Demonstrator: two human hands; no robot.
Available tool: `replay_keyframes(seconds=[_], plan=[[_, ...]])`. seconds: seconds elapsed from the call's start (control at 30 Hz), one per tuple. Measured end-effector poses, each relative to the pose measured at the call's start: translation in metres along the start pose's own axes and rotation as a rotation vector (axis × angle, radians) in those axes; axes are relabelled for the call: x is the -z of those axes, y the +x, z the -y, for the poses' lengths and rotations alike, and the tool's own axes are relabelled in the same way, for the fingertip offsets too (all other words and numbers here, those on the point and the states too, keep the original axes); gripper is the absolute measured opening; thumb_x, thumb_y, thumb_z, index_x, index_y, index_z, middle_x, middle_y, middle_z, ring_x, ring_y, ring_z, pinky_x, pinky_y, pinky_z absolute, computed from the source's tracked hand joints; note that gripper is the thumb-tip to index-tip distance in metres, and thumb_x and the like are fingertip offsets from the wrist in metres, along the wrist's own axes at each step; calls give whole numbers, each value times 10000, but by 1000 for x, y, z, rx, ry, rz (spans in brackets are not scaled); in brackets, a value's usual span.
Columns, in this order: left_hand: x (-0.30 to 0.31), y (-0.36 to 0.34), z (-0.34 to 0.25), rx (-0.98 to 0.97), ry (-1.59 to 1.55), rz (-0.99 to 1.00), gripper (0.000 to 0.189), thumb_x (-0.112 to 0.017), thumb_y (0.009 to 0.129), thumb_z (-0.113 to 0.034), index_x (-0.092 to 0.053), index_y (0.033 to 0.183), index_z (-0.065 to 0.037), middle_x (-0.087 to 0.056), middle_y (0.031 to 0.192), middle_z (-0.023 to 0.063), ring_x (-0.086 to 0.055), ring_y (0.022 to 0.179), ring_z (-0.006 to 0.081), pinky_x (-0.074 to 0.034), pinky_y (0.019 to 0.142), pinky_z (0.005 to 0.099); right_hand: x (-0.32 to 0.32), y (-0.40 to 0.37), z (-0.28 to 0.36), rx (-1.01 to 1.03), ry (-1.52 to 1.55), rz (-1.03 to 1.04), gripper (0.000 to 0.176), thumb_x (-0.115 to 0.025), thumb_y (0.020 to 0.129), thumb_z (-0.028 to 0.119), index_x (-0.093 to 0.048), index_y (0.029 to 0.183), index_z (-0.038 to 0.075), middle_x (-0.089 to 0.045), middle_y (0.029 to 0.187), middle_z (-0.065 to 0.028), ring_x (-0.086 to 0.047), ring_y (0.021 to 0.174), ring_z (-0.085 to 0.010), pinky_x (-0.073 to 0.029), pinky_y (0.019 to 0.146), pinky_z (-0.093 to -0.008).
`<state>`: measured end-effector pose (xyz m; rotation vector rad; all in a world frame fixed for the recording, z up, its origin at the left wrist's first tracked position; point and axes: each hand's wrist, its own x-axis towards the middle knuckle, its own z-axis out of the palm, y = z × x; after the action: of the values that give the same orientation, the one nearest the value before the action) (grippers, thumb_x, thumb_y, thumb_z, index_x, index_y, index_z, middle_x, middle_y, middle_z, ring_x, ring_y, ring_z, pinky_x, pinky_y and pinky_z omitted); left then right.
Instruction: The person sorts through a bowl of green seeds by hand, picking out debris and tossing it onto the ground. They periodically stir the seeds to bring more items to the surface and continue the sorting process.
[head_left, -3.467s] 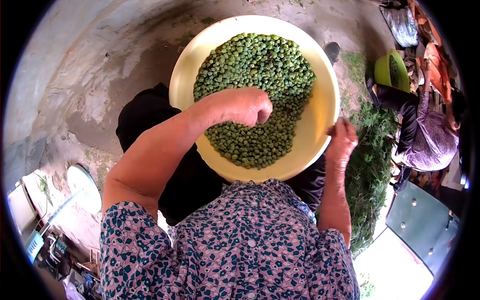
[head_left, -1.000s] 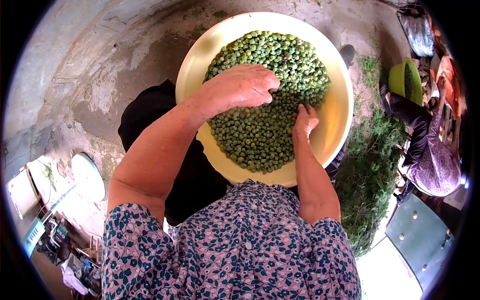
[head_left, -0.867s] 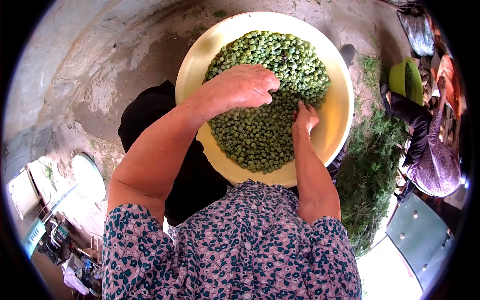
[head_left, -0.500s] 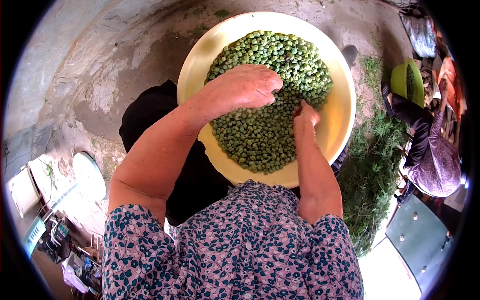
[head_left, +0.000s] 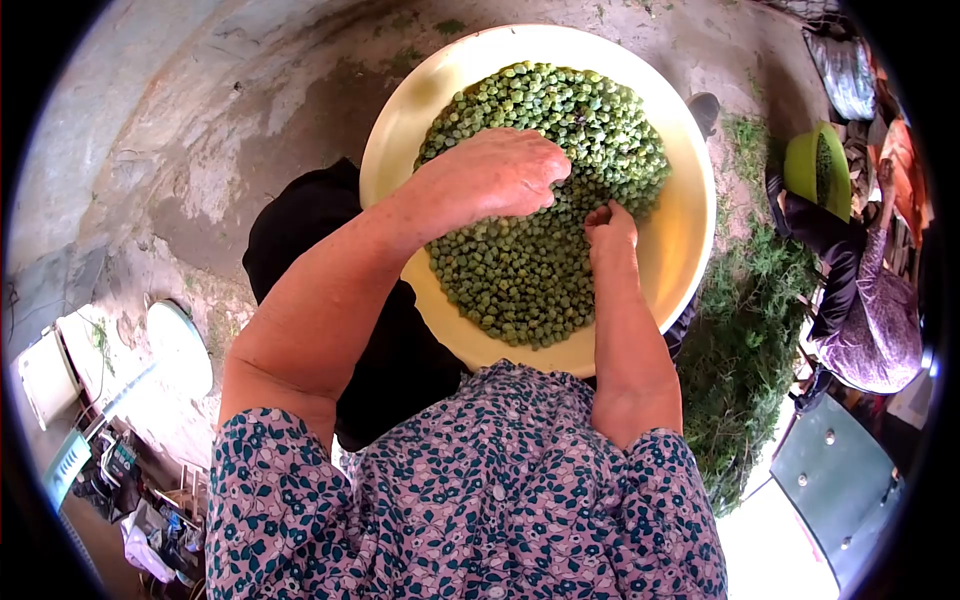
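A wide pale-yellow basin (head_left: 685, 240) rests on my lap, holding a broad heap of small roundish green pods or buds (head_left: 510, 280). The far part of the heap looks brighter than the near part. My left hand (head_left: 520, 170) is over the middle of the heap with its fingers curled down and closed; whatever they hold is hidden underneath. To its right, my right hand (head_left: 612, 226) is at the heap's right side, thumb and fingers pinched together. Something too small to make out may be between those fingertips.
At the right, another person in a purple patterned top (head_left: 880, 335) sits by a lime-green tub (head_left: 803, 170). Cut green plants (head_left: 745, 350) lie on the ground between us. A teal panel (head_left: 835, 470) is at lower right, a round white lid-like thing (head_left: 178, 350) at left.
Both hands keep nearly the same place and closed shape over the heap. The whole view has shifted slightly, with the basin a little further right.
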<state>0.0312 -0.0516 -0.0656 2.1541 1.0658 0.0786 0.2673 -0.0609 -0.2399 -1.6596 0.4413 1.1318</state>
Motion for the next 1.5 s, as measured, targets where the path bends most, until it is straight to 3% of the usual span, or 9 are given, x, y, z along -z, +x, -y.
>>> replay_keyframes(seconds=[0.13, 0.6, 0.77, 0.83, 0.93, 1.13, 1.27, 1.33, 1.5], plan=[[-2, -4, 8, -132, -11, -97, 275, -620, 805, -195, -592, 1036, -48, -616, 959, 111, -577, 949, 268, -444, 818, 392, 5, -9, 2, 42, -66, 32, 77, -574, 852, 60, -505, 834, 29, -502, 620, -68, -476, 523, -165, -424, 446, -293], [-11, -5, 12, -148, -38, -164, 254, -614, 810, -192, -583, 1010, -39, -607, 956, 102, -568, 948, 276, -443, 815, 389, 18, 17, -5, 0, -75, 193, 107, -584, 875, 120, -511, 846, 47, -512, 658, -62, -495, 576, -203, -448, 543, -335], [-6, -3, 8, -172, -22, -156, 249, -613, 809, -190, -586, 1000, -32, -604, 915, 108, -574, 923, 275, -453, 789, 396, -2, -10, 3, -6, 5, 34, 99, -598, 859, 101, -521, 829, 46, -501, 630, -49, -474, 525, -164, -433, 494, -298], [0, 2, -1, 5, 61, 17, 243, -612, 807, -185, -589, 993, -31, -600, 879, 113, -580, 895, 277, -456, 768, 401, -4, -8, 2, -12, 8, 6, 93, -596, 858, 92, -519, 833, 46, -500, 633, -50, -473, 525, -163, -430, 490, -298], [-8, -1, 7, -115, 19, -107, 239, -611, 807, -190, -591, 984, -32, -594, 845, 116, -584, 871, 282, -458, 750, 405, -1, -5, 1, 4, -22, 34, 78, -588, 856, 80, -520, 850, 42, -496, 638, -51, -473, 534, -167, -426, 487, -301], [-7, 1, 7, -29, 36, -29, 259, -611, 807, -208, -586, 1008, -47, -603, 931, 113, -567, 925, 282, -441, 798, 400, 8, -8, 6, 50, -26, 290, 106, -604, 836, 71, -548, 914, 27, -497, 643, -54, -481, 551, -176, -429, 486, -304], [-13, -1, 19, -152, -12, -123, 259, -605, 809, -208, -583, 1016, -54, -606, 992, 107, -554, 964, 282, -428, 832, 398, 10, -27, 20, 94, -126, 522, 91, -630, 822, 87, -571, 883, 54, -521, 661, -34, -500, 552, -171, -455, 503, -312], [-9, 0, 13, 2, 16, -67, 265, -597, 812, -207, -583, 1031, -59, -604, 1029, 102, -544, 998, 273, -418, 850, 395, 15, -38, 21, 99, -164, 693, 62, -638, 828, 112, -584, 844, 85, -550, 687, -18, -513, 553, -159, -467, 518, -311], [-29, 2, 21, -64, -30, -228, 274, -603, 807, -206, -592, 1024, -40, -624, 887, 113, -583, 854, 291, -447, 756, 395, 27, -80, 27, 115, -163, 877, 48, -611, 854, 113, -580, 842, 78, -561, 711, -30, -513, 552, -159, -460, 532, -306]])
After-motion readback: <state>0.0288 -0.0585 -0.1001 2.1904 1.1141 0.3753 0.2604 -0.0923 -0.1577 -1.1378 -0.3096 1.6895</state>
